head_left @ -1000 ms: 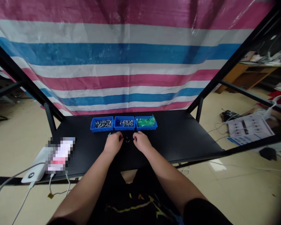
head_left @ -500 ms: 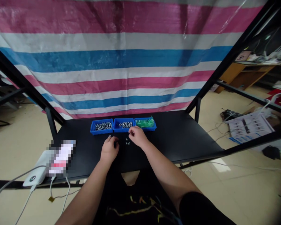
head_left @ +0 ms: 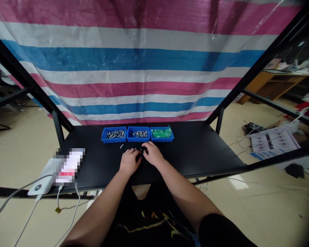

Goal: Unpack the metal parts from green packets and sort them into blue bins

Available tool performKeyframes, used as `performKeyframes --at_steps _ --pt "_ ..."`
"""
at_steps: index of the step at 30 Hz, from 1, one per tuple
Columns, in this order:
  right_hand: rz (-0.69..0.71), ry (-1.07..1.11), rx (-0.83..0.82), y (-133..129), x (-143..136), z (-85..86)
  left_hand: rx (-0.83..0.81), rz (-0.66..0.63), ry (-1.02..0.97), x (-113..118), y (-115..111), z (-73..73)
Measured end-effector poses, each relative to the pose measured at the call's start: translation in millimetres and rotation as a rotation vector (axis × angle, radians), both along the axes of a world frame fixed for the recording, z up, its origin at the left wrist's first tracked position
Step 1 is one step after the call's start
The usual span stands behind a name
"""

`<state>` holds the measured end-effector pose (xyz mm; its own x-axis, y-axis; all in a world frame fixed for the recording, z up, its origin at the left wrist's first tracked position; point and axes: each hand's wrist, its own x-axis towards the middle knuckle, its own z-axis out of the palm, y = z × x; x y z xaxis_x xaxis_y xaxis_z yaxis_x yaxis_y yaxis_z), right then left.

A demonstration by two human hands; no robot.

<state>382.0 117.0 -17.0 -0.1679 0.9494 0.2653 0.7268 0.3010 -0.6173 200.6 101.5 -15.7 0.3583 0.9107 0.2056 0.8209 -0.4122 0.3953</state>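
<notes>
Head view: both hands [head_left: 129,161] [head_left: 152,153] (fingers curled) are close together.

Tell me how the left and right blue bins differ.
The left bin holds loose gray metal pieces; the right bin holds green material. The right bin's contents poke above its back rim at one corner, while the left bin's pieces lie within its walls. Both are blue, open and similar in size, standing on the black table, either side of the middle bin.

A black table [head_left: 193,151] carries three blue bins [head_left: 138,140] (abreast), a metal cylinder [head_left: 122,146] and a phone [head_left: 70,166].
</notes>
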Motion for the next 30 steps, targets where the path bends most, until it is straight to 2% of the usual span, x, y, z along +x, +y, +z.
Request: performKeyframes --at_steps 5,9,13,15,18,20,23,26,28,30 --pt "0.1 -0.021 -0.105 3 0 3.9 0.032 -0.014 -0.014 0 -1 -3.8" --pt "0.108 -0.038 -0.105 -1 1 4.3 0.092 -0.064 -0.066 -6 -1 -8.3" --pt "0.168 -0.098 -0.148 11 1 17.9 0.133 -0.088 -0.13 -10 -4 -12.3" --pt "0.177 0.01 -0.08 23 0 28.7 0.142 -0.097 -0.157 -12 -6 -13.4" --pt "0.032 0.252 0.1 35 -5 37.6 0.141 -0.099 -0.189 -13 -9 -14.8" --pt "-0.023 0.254 0.132 35 -8 34.6 0.139 -0.096 -0.214 -13 -10 -16.0" --pt "0.042 0.084 0.047 25 -11 21.0 0.135 -0.071 -0.263 -15 -11 -16.2" --pt "0.125 -0.029 -0.059 13 -13 9.0 0.13 0.01 -0.276 -18 -4 -7.0" --pt "0.155 -0.082 -0.091 10 -14 6.3 0.13 0.064 -0.247 -17 8 8.3" --pt "0.169 -0.123 -0.107 9 -14 7.4 0.143 0.109 -0.204 -14 27 30.0"
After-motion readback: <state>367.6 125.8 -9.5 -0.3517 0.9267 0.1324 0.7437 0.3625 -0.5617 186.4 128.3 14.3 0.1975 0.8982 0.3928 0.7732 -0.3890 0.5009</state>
